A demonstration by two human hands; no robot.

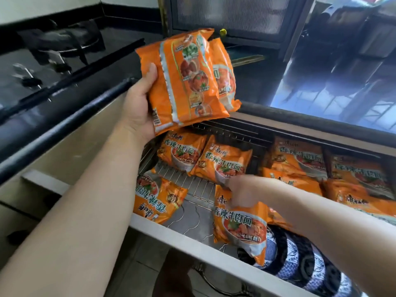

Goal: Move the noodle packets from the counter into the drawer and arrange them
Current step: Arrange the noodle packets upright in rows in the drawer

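The left hand (140, 103), in the upper middle of the frame, grips two held packets (188, 82) stacked face to back, thumb on the near face and fingers hidden behind, above the open drawer (192, 243). The right hand (237, 189), lower centre, is down inside the drawer with its fingers on the top edge of the front packet (240, 224); it is blurred, so I cannot tell whether it pinches that edge or only presses on it.

The rest of the packets already lie in the drawer: two at the back left (205, 157), one turned upside down at the left edge (156, 196), and a loose overlapping pile at the right (321, 168). They rest on a wire rack (199, 185), with patterned bowls (300, 254) standing on edge beneath the front packet.

These look light, judging by how easily one hand lifts two. The film wrapper is glossy and probably slick, so stacked packets may slide on each other; a grip across the flat faces, as the left hand has, seems safer than one on a crimped end. The noodle block inside is likely brittle, so squeezing hard or dropping would crack it. In the drawer they should slide readily on the rack, and a push on an edge ought to be enough to square them up.
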